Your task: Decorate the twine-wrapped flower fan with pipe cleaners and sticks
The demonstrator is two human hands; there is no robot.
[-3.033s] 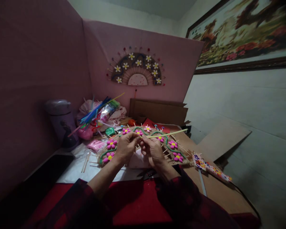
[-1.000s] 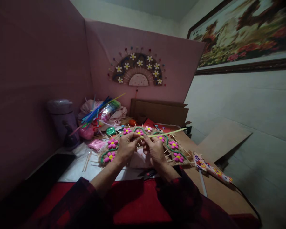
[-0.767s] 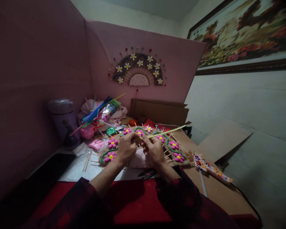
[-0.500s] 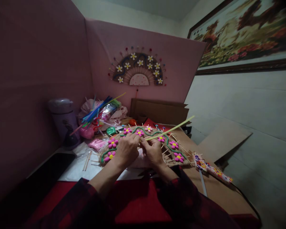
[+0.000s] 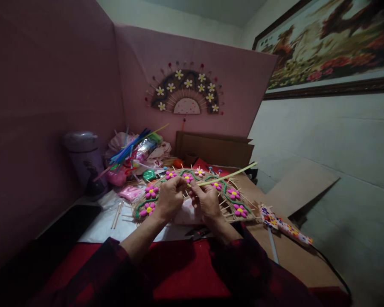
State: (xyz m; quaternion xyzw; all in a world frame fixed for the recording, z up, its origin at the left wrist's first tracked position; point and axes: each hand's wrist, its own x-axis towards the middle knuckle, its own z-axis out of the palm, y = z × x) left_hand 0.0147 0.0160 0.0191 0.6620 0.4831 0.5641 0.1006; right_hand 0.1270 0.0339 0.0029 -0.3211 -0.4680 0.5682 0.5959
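A long pale yellow pipe cleaner (image 5: 232,174) slants up to the right from between my fingers. My right hand (image 5: 208,202) pinches it close to its near end. Thumb and fingers of my left hand (image 5: 170,198) are pressed together on that near end, whose tip is partly hidden. Below both hands lies a half-round fan of twine and sticks (image 5: 225,204), with a wavy green line and pink flowers such as this one (image 5: 233,193). Under my wrists, scissors (image 5: 198,233) rest by the fan's pale centre piece (image 5: 189,213).
A finished-looking fan (image 5: 187,89) hangs on the pink board behind. Back left stand a purple flask (image 5: 86,164) and a bundle of coloured pipe cleaners (image 5: 129,149) over bags. A flower-patterned glue gun (image 5: 283,225) lies at right; loose sticks (image 5: 117,215) lie left.
The pipe cleaner's far end has dipped lower. My hands have drawn slightly apart, and my right hand has turned a little, uncovering more of the scissors and the fan's centre.
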